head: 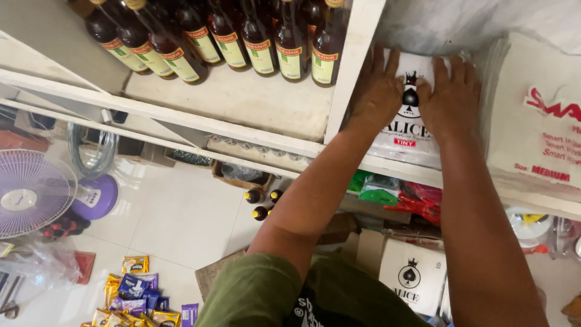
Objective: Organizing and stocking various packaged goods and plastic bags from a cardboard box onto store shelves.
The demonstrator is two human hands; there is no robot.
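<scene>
Both my hands lie flat, fingers spread, left hand and right hand pressing the white bag pack on the shelf. Left of the pack stand brown bottles; right of it, a larger white stack. I seem to be seating it; squaring it calls for even pressure.
</scene>
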